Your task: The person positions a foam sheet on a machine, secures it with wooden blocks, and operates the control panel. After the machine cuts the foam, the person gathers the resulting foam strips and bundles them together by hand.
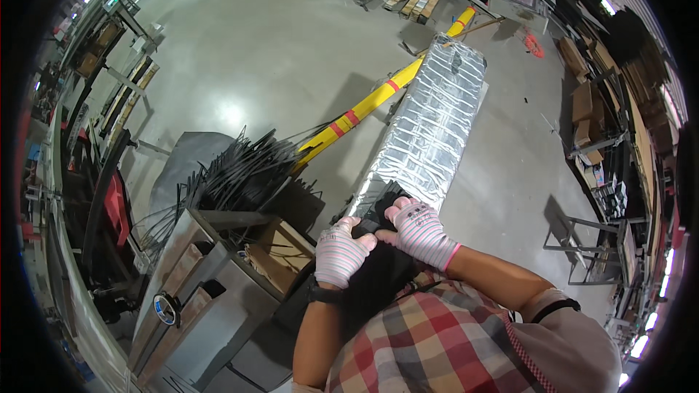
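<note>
At the near end of a long bench wrapped in silver foil or tape (422,116), both hands wear pale gloves with thin stripes. My left hand (342,253) is closed on the left side of a dark black piece (380,205) that looks like a folded strip or a small bundle; its exact kind is unclear. My right hand (420,231) grips the same piece from the right, fingers curled over its top. The two thumbs point toward each other, slightly apart. Part of the piece is hidden under the fingers.
Left of the bench, a heap of thin black strips (240,171) spills over a metal stand holding an open cardboard box (280,255). A tape roll (167,308) hangs there. A yellow beam with red bands (364,105) crosses the floor beyond. Shelving (619,138) lines the right.
</note>
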Demonstrator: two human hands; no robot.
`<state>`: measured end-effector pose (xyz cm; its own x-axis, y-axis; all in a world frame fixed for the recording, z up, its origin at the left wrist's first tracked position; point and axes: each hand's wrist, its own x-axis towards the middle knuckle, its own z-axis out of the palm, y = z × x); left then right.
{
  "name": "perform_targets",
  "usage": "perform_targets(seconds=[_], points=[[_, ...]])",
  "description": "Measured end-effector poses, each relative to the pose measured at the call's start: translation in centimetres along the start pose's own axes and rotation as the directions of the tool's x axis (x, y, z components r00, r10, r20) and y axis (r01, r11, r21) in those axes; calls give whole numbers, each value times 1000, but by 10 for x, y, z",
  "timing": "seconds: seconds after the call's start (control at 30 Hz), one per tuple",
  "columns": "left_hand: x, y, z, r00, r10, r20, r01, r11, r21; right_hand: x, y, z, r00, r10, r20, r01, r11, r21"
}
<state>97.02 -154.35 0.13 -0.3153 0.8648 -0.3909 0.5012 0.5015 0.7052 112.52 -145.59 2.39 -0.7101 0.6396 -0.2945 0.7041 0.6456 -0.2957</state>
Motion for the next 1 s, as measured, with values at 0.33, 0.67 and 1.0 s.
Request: perform_targets(seconds=[0.33,0.67,1.0], points=[[-21,5,14,972,167,-165,-129,967,219,-4,-5,32,955,-189,-227,100,930,-353],[-22,-20,48,773,428,-468,-386,903,188,-4,10,45,886,-50,-461,37,999,-37],[-44,-49,4,885,-321,-336,-398,-151,-905,0,22,46,909,66,-411,6,985,172]])
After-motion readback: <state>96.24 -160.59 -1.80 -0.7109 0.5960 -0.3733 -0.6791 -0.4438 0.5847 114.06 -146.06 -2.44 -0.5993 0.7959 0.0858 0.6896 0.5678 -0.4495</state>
